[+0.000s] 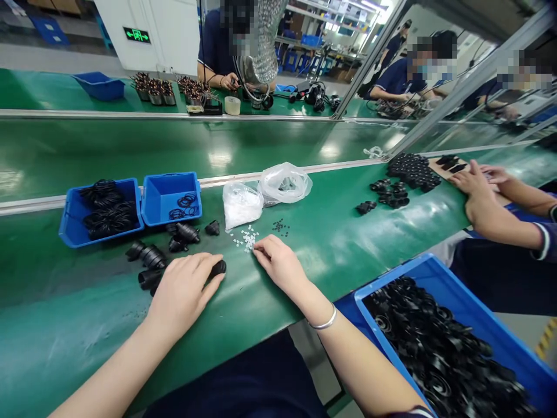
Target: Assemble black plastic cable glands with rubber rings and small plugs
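Hidden: our left hand (185, 296) covers most of a black rubber part (217, 268), so we cannot make out its shape. We cannot tell whether the fingertips (256, 247) of our right hand (278, 264) pinch anything. A blue crate (456, 302) of black rubber rings (435, 348) runs off the lower right edge.

Bench: we work at a green belt bench (52, 337), with a metal rail (130, 193) along its far side and a second green bench (65, 93) beyond.

Room: a green exit sign (137, 35) hangs on a white wall panel (161, 35); blue stools and shelving stand in the distance.

Left hand: curled, fingers together, resting over the black rubber part.

Right hand: fingers together and lightly bent, tips just beside a scatter of small white pieces (248, 237).

Things: 2 blue bins (172, 223) hold black cords (107, 209); 2 plastic bags (285, 183) lie beyond the white pieces; more black rubber parts (150, 264) lie left of our hands.

Co-worker: to our right, a person's 2 hands (472, 188) rest on a tan board (446, 168), near a heap of black parts (411, 171).
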`<state>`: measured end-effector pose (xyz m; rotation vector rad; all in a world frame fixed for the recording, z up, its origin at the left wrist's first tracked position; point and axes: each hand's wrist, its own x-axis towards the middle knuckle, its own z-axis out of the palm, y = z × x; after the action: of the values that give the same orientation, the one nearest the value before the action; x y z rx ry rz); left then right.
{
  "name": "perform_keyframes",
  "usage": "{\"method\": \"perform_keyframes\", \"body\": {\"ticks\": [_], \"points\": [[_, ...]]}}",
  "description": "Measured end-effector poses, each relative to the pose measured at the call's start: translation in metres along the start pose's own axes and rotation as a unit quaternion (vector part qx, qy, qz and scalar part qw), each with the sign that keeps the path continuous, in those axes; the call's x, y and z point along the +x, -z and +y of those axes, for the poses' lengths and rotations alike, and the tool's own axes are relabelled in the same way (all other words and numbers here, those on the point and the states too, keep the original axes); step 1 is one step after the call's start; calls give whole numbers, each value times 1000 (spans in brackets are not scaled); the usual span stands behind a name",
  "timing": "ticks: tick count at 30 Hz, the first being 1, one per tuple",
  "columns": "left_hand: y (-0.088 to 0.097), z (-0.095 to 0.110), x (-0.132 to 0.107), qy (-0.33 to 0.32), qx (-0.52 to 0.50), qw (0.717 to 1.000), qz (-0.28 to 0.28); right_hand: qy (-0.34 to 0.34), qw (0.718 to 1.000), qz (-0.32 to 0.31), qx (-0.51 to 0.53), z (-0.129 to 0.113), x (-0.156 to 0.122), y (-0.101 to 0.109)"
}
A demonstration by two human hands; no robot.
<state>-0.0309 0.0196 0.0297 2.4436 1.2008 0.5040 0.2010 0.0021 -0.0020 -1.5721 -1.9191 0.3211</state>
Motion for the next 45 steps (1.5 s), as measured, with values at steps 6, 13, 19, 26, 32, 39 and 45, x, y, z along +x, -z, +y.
{"method": "perform_keyframes", "body": {"ticks": [6,13,19,26,32,39,45], "points": [[1,20,-8,225,-582,777,-86,-15,1000,4,-23,2,-1,-5],[-16,19,-10,245,-639,716,-142,-38,999,-13,21,6,0,-1],[-19,17,-11,225,-615,740,-154,-39,999,-12,15,5,-6,3],[-26,15,-11,194,-607,753,-165,-52,998,-22,36,4,-7,4],[-28,15,-12,185,-601,759,-168,-61,996,-39,60,5,-5,7],[-26,15,-13,196,-598,757,-176,-73,992,-52,84,7,-9,11],[-29,12,-13,192,-594,760,-177,-71,992,-76,74,6,-7,15]]}}
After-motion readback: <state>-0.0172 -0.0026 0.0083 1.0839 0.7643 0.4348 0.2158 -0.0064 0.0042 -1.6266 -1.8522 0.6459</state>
